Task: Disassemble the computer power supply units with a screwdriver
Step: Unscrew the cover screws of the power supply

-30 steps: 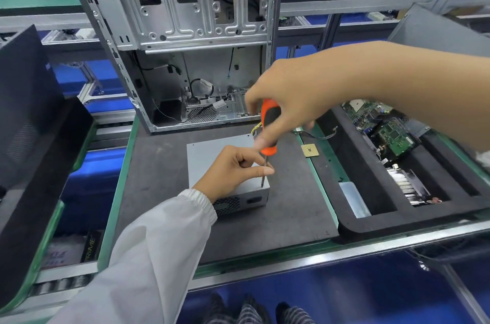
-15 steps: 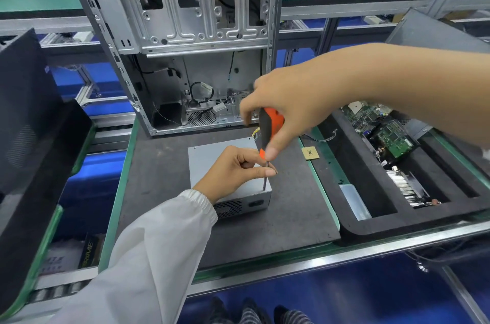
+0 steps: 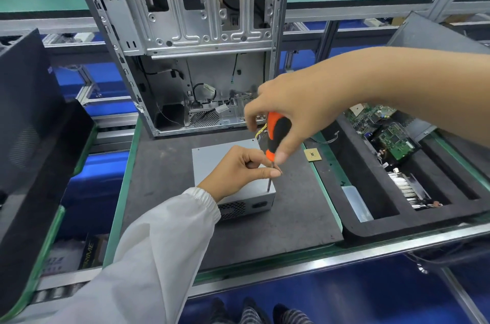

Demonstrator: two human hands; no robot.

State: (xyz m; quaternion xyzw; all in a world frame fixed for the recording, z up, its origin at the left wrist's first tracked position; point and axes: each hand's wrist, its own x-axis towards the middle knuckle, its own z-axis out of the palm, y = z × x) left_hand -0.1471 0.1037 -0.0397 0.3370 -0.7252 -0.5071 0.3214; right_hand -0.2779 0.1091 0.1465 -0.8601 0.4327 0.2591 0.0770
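A grey metal power supply unit (image 3: pixel 212 158) lies flat on the dark mat (image 3: pixel 297 215), its vented side facing me. My right hand (image 3: pixel 299 114) grips the orange and black handle of a screwdriver (image 3: pixel 275 135), which stands nearly upright with its tip on the unit's top near the front right corner. My left hand (image 3: pixel 238 172), in a white sleeve, rests on the unit and pinches the screwdriver's metal shaft between thumb and forefinger. The screw itself is hidden by the tip.
An empty silver computer case (image 3: pixel 185 53) stands open behind the unit. A black foam tray (image 3: pixel 371 207) at the right holds circuit boards (image 3: pixel 392 138) and a heatsink (image 3: pixel 408 188). A small CPU chip (image 3: pixel 313 155) lies on the mat. A black panel (image 3: pixel 29 122) leans at the left.
My right hand has shifted its grip around the screwdriver handle, as in turning it. The left hand stays on the shaft and the unit has not moved.
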